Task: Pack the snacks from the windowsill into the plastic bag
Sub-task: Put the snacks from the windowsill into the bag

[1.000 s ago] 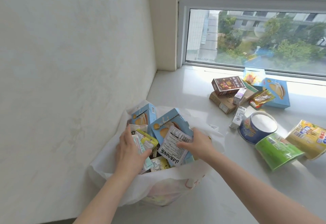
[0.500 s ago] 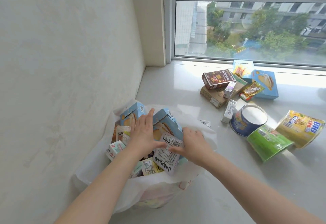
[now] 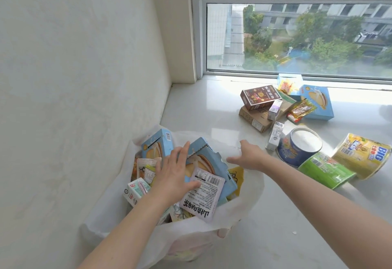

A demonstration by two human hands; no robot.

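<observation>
Two slender forearms show at the bottom of the frame, bare along all their visible length. The left hand [image 3: 169, 175] and right hand [image 3: 250, 158] are bare too.

Plastic bag [image 3: 237, 211] left of snacks [image 3: 297, 120] on windowsill [image 3: 212, 107]
</observation>
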